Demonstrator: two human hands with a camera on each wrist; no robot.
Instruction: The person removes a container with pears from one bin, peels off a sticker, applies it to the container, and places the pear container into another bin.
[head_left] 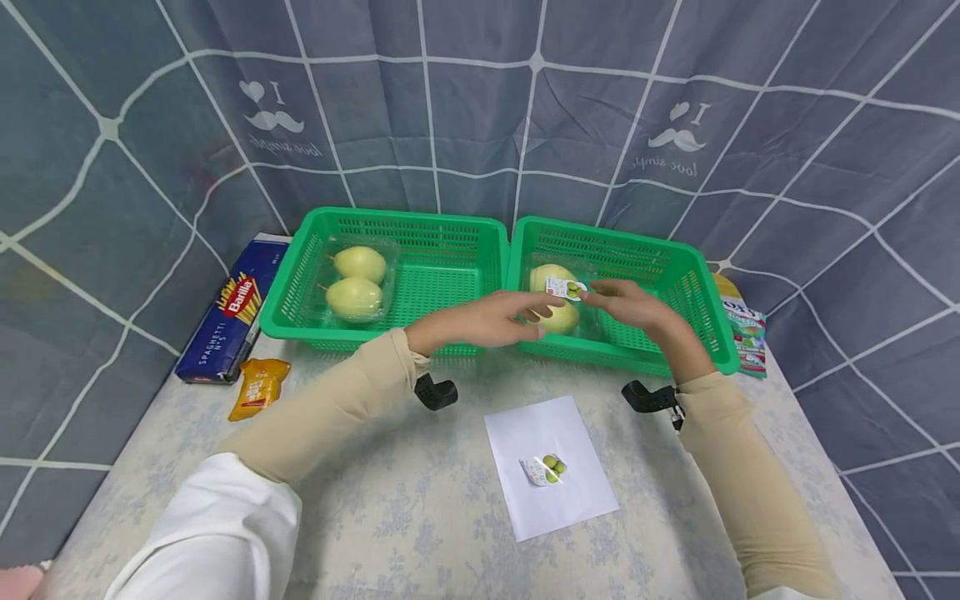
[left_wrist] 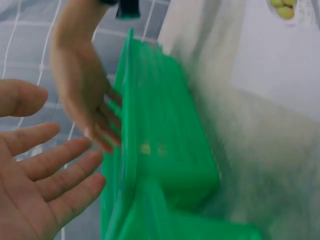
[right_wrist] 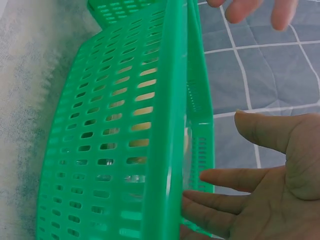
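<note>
In the right green basket [head_left: 622, 357] lies a clear pack of two pale yellow fruits [head_left: 558, 319], with a white fruit-picture label [head_left: 566, 288] on top. My left hand [head_left: 495, 318] hovers over that basket's left side, fingers extended and spread towards the pack, palm bare in the left wrist view. Opposite it, my right hand [head_left: 626, 304] reaches in over the basket, its fingertips right by the label's right end. In the right wrist view the right hand's fingers [right_wrist: 235, 177] are loosely stretched past the basket rim, holding nothing.
The left green basket [head_left: 450, 223] holds another clear pack of two fruits [head_left: 356, 297]. A white sheet [head_left: 555, 508] with a fruit-picture sticker [head_left: 545, 470] lies in front. A spaghetti box [head_left: 234, 312] and orange packet [head_left: 259, 388] sit left, colourful bags [head_left: 744, 329] right.
</note>
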